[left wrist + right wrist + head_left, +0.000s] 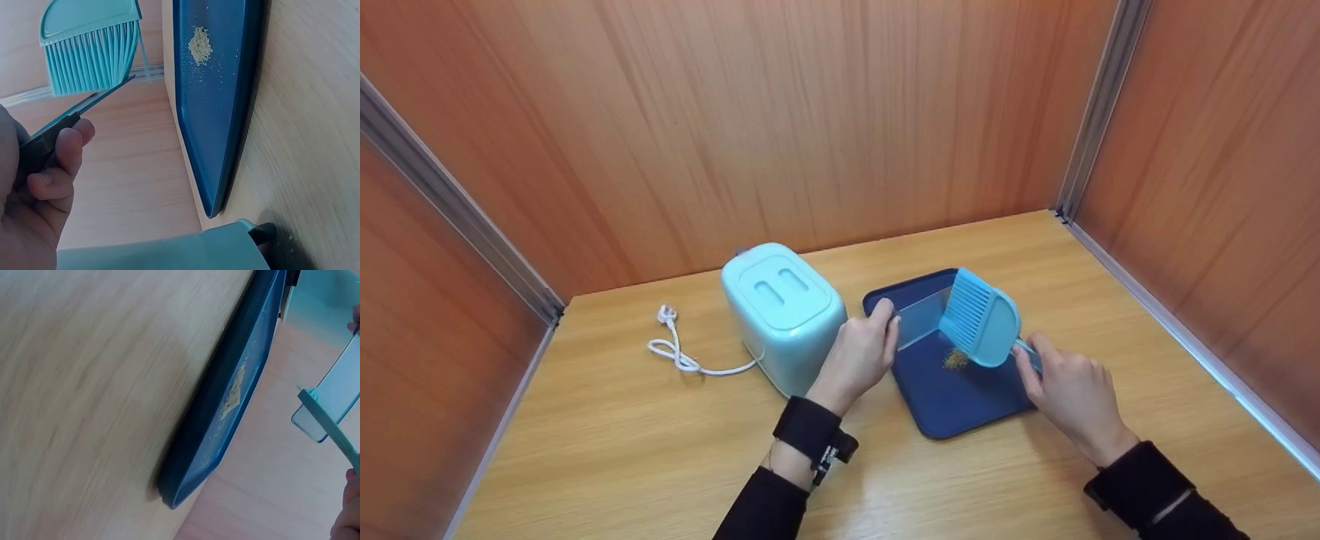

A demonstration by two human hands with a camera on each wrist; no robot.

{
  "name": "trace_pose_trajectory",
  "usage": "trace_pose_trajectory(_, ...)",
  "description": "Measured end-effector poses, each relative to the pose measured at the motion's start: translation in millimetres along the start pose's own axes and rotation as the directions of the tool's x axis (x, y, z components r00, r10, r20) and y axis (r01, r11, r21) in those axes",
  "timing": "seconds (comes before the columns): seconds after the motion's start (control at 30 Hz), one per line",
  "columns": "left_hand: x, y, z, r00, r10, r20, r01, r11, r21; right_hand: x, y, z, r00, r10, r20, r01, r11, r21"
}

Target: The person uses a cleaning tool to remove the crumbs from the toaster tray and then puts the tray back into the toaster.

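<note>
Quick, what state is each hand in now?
Left hand: closed, holding a thin flat plate by its dark handle.
Right hand: closed, holding the turquoise brush.

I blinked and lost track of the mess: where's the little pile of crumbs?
In the head view, the crumb pile lies right of centre, on the dark blue tray, just below the bristles of the turquoise brush.

Tray (960,409) in every view

No readable text (nor any numbers).
</note>
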State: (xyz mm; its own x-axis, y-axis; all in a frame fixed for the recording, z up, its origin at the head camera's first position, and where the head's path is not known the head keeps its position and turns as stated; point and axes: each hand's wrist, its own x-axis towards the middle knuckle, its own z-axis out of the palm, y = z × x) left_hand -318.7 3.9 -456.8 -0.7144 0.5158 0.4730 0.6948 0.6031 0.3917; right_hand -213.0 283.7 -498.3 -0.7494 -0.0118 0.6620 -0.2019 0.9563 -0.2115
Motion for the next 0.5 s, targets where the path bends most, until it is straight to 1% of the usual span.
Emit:
trace_pose_trajectory(0.13, -0.2, 2.0, 0.5, 0.999, 0.038, -0.013, -0.037, 0.999, 0.024, -0.3, 7.3, -0.6, 1.000, 0.025, 0.014, -0.024, 0.999, -0.028)
trace_pose_trajectory(0.33, 0.6, 3.7, 0.5, 0.998, 0.067, -0.008, -0.067, 0.997, 0.043, 1.1, 10.5, -2.2, 0.998, 0.057, 0.023, -0.056, 0.997, -0.053)
trace_pose_trajectory(0.5, 0.1, 2.7, 1.5, 0.994, 0.108, -0.023, -0.105, 0.991, 0.088, 1.4, 11.7, -3.2, 0.999, 0.050, 0.006, -0.050, 0.996, -0.070)
